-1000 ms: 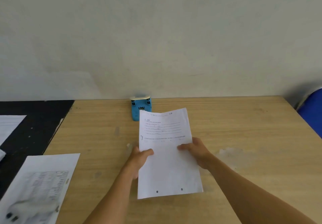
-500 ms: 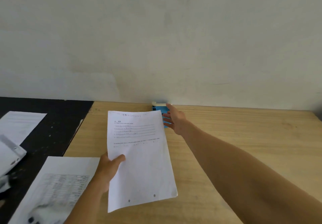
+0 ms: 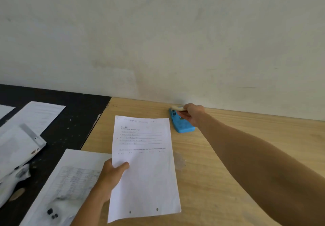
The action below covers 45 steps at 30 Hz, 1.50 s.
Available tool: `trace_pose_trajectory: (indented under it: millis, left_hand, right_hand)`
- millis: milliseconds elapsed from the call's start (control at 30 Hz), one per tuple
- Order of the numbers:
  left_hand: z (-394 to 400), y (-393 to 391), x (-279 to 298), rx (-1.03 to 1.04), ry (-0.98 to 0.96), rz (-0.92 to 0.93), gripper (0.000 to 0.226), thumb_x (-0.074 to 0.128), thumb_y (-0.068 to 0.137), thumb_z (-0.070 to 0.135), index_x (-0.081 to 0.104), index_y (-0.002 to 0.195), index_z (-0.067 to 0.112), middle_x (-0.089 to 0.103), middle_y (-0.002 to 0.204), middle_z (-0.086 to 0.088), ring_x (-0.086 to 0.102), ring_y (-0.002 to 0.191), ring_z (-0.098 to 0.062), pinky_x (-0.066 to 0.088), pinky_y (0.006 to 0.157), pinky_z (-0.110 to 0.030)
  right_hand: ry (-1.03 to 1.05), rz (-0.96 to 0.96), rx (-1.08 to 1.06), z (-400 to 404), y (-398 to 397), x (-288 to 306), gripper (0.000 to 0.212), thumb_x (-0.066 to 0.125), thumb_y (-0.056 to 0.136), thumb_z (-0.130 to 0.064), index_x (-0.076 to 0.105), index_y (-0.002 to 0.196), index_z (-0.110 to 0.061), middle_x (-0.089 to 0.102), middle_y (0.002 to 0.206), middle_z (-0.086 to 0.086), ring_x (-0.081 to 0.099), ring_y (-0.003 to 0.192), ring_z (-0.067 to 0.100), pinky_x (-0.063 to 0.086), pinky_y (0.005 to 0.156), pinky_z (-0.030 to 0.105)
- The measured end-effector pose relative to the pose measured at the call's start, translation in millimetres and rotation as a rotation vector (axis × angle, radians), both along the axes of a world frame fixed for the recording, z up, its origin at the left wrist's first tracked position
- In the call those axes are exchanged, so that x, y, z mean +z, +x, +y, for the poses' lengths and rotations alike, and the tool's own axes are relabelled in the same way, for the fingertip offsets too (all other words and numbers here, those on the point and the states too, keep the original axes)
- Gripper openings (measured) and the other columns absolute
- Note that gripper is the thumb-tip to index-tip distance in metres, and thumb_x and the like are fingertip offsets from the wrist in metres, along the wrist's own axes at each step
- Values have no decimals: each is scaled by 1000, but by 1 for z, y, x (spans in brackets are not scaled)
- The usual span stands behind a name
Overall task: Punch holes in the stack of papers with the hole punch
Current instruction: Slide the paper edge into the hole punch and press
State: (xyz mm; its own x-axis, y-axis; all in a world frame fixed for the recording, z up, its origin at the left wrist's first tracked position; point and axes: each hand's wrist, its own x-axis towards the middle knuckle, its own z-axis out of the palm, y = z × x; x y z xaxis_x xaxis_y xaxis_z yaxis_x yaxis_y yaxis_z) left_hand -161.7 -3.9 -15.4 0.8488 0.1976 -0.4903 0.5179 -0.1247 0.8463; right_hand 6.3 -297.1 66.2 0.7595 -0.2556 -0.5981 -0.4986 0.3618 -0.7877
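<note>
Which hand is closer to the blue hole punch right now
Right. The right hand is on the hole punch by the wall, fingers closed around its far end. The left hand is well short of it, pinching the stack of papers' left edge.

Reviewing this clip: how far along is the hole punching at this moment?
Done: the papers in the left hand already show two holes along the near edge. In hand: the right hand is stretched to the blue hole punch by the wall, fingers on it; whether it is gripped is unclear. Left: nothing sits in the punch now, so any further punching has not begun. Other sheets lie at left.
</note>
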Motion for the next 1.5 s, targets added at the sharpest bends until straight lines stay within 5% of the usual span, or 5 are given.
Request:
trace_pose_trajectory:
  millis: [333,800,1233,1333,1500]
  left_hand:
    - [-67,-6,22,-364,111,112,26,68,84,0,71,99,21,80,88,7,71,91,-19,53,69,-29]
    - [-222,0,19,-999,286,312,63,72,60,24,61,122,24,75,113,5,68,104,-16,53,91,-31]
    - [-272,-12,14,-1023,269,265,68,72,55,22,61,122,27,72,116,7,66,105,-14,51,84,-29]
    - [-267,-14,18,-990,248,264,62,72,55,20,64,116,26,75,112,3,69,102,-20,56,86,-34]
    - [-263,-17,20,-934,176,283,53,73,56,16,68,107,27,80,99,5,75,95,-23,59,85,-39]
  right_hand:
    - [-591,35,353,-147,-87,12,45,58,91,1,52,135,5,68,86,18,71,62,29,60,44,34]
    - [-902,147,594,-317,-201,29,49,50,95,-5,58,140,-23,67,95,6,64,73,22,57,59,38]
    - [-361,214,48,-333,-232,4,40,41,93,11,49,127,-8,58,109,24,77,72,43,65,54,43]
    - [-418,344,139,-317,-233,5,25,41,97,-4,49,116,9,73,90,35,77,76,45,66,63,45]
    - [-781,590,600,-307,-238,26,65,62,91,-51,53,118,7,78,74,21,77,60,31,65,63,38]
